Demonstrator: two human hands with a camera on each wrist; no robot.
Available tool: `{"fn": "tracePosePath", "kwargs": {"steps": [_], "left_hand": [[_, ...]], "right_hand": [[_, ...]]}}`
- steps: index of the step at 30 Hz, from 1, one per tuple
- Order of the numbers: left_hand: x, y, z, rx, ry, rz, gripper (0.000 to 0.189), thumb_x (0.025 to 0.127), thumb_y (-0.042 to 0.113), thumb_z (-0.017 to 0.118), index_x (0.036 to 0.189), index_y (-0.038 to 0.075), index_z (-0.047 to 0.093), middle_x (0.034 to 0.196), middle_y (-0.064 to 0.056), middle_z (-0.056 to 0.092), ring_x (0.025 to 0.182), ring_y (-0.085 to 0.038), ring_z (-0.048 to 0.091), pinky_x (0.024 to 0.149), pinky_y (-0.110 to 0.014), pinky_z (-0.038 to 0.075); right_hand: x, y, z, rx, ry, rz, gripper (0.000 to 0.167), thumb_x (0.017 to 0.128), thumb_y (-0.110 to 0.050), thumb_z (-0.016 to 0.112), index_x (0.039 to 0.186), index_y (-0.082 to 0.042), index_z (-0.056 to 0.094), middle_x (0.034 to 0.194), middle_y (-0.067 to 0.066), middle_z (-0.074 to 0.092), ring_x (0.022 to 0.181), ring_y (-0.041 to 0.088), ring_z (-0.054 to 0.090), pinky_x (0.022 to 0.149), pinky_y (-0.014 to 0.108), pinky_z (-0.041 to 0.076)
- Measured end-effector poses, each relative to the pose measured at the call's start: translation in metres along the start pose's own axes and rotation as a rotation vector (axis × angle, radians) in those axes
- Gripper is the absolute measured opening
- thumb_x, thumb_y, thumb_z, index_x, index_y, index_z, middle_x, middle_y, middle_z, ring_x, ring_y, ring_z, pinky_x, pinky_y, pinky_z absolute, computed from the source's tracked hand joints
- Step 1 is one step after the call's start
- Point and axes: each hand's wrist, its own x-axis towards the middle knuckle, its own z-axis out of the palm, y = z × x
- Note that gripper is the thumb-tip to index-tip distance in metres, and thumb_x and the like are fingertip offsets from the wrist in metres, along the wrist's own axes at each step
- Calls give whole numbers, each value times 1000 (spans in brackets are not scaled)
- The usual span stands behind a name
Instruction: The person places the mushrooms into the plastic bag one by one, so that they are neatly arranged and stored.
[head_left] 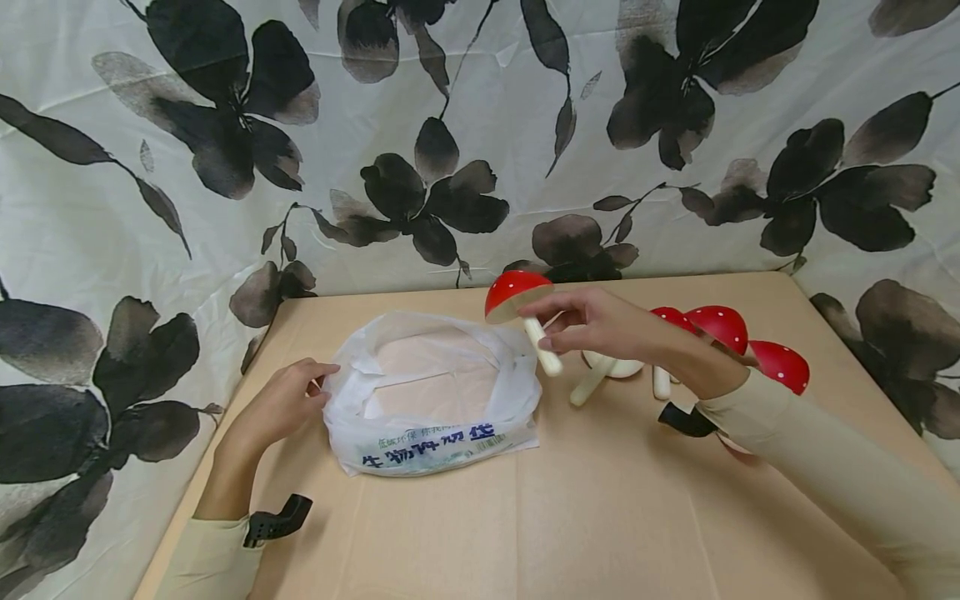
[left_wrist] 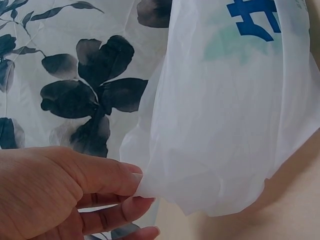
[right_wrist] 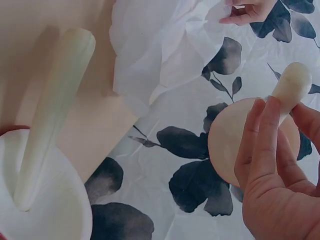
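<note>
In the head view my right hand [head_left: 581,321] holds a toy mushroom by its pale stem [head_left: 542,346], beside the right rim of a white plastic bag [head_left: 442,454]. The mushroom's red cap [head_left: 510,293] is tilted up to the left. From the right wrist view, fingers and thumb close round the stem [right_wrist: 295,82], with the cap's pale underside [right_wrist: 225,140] behind them. My left hand [head_left: 288,400] is at the bag's left side; in the left wrist view its thumb and finger pinch the edge of the bag [left_wrist: 210,150]. The bag's mouth gapes upward.
Another mushroom [head_left: 592,381] lies cap down right of the bag, its stem pointing forward. Several red-capped mushrooms [head_left: 716,325] stand farther right, partly behind my right forearm. A flower-printed cloth [head_left: 540,192] hangs behind the tan table [head_left: 450,533].
</note>
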Motion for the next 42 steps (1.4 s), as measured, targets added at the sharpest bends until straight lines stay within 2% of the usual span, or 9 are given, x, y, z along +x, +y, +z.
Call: {"fn": "tracePosePath", "kwargs": {"steps": [7,13,28,37,42], "left_hand": [[0,1,-1,6,-5,1,37,82,-9,66,119,-14,67,85,-8,61,76,-19,58,68,-33,48],[-1,4,-1,-1,-14,-8,37,83,-9,67,119,-15,66,85,-7,61,76,-18,57,68,-33,48],[0,3,-1,32,11,22,35,82,-9,65,116,-14,68,82,-6,60,75,-18,58,69,-35,49],[0,3,0,20,8,14,36,82,-9,66,118,-15,67,84,-7,61,76,-18,58,69,-34,49],[0,3,1,7,4,-2,37,83,-9,66,119,-14,66,85,-8,61,77,-19,59,70,-35,49]], "right_hand": [[12,-4,8,33,-52,-25,50,91,-17,77,139,-14,63,136,4,60,113,26,64,88,33,58],[24,-6,16,34,-95,-37,51,91,-18,76,139,-14,62,138,6,58,113,26,64,88,34,59],[59,-11,34,11,-152,-83,50,90,-16,76,139,-14,62,128,4,61,110,23,65,86,34,58],[77,-22,37,-66,-227,-39,51,92,-19,75,140,-16,61,120,1,67,108,21,65,87,34,57],[91,-26,42,-56,-273,-15,52,91,-17,76,141,-12,61,115,5,69,104,22,68,86,34,58]]}}
